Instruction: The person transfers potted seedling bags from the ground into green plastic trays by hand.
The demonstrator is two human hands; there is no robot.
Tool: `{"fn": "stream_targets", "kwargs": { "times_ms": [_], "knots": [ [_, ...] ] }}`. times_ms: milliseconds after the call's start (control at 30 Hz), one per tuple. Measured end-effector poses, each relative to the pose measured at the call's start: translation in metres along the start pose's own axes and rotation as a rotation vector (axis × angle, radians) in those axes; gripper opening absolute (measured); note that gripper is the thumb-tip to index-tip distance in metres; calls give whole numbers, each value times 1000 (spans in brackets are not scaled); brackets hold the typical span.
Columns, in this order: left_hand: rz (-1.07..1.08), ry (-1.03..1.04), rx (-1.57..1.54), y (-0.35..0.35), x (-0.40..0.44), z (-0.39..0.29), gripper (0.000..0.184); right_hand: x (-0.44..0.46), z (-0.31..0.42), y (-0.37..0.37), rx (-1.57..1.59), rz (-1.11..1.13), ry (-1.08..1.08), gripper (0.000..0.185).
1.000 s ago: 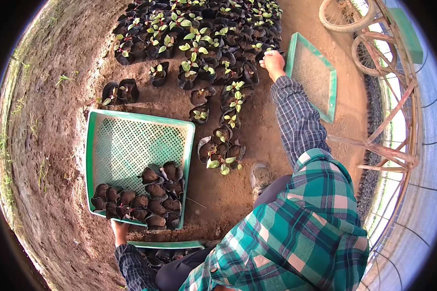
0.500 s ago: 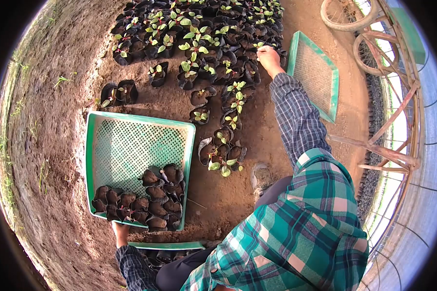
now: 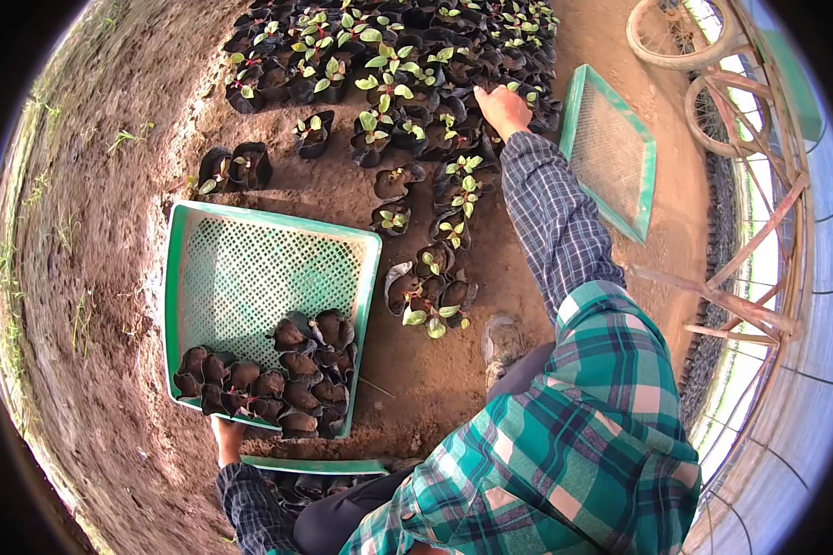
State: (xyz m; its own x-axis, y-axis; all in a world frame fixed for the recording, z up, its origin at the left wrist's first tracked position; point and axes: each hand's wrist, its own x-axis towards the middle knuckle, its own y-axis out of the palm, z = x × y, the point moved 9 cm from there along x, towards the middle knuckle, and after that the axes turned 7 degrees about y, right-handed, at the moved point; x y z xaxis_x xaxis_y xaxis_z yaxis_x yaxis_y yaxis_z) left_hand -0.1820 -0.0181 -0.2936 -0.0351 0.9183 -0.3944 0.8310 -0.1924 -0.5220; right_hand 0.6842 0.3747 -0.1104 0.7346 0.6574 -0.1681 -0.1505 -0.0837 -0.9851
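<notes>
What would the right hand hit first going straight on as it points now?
Probably the black seedling bags just beyond the right hand's fingertips; depth is unclear, so it may pass above them or already touch one.

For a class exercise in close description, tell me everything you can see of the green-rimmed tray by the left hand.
The tray is a shallow, roughly four-sided box that looks like plastic, with a green rim and a pale, green-smudged lattice floor. Black, soil-filled pots crowd its near side and near right corner; the rest of its floor is bare. Sunlight brightens the lattice. The left hand meets its near edge, fingers hidden. Whether the ground bears it is unclear.
</notes>
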Motion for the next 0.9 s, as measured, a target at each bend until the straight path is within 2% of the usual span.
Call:
{"fn": "stream_targets", "kwargs": {
  "times_ms": [33, 167, 267, 400, 433, 500, 567, 600, 667, 700, 733, 833, 900],
  "knots": [
    [1, -17, -7, -1, 0, 3, 69, -1, 0, 5, 21, 48, 26, 53],
    [34, 2, 86, -1, -1, -7, 71, 3, -3, 23, 21, 137, 131, 47],
    [76, -45, 84, 2, 0, -13, 74, 12, -10, 25, 29, 116, 174, 43],
    [53, -50, 35, 3, -1, -20, 72, -4, -24, -5, 363, -106, 131, 40],
    [55, -40, 37, 3, 0, -24, 72, -11, -19, -19, 354, -172, 131, 40],
    [62, -81, 104, 2, -1, -2, 71, -15, -3, -36, 323, -242, 47, 35],
    [41, 27, 74, 2, 3, 6, 72, -18, 20, -46, 360, -333, -77, 33],
    [44, 52, 74, 3, 4, 4, 71, -26, 35, -50, 355, -290, -93, 36],
    [-21, 163, 206, 0, 8, -45, 60, -46, 71, -52, 471, -291, -283, 37],
    [-37, 236, 164, 3, 11, -56, 44, -66, 95, -56, 507, -290, -406, 37],
    [-54, 216, 196, -1, 9, -54, 42, -91, 120, -56, 548, -273, -533, 37],
    [-95, 59, 299, -5, 3, -45, 41, -172, 189, -33, 673, -35, -804, 35],
    [-153, -50, 336, -11, -5, -37, 47, -247, 224, -20, 716, 47, -980, 32]
  ]
}}
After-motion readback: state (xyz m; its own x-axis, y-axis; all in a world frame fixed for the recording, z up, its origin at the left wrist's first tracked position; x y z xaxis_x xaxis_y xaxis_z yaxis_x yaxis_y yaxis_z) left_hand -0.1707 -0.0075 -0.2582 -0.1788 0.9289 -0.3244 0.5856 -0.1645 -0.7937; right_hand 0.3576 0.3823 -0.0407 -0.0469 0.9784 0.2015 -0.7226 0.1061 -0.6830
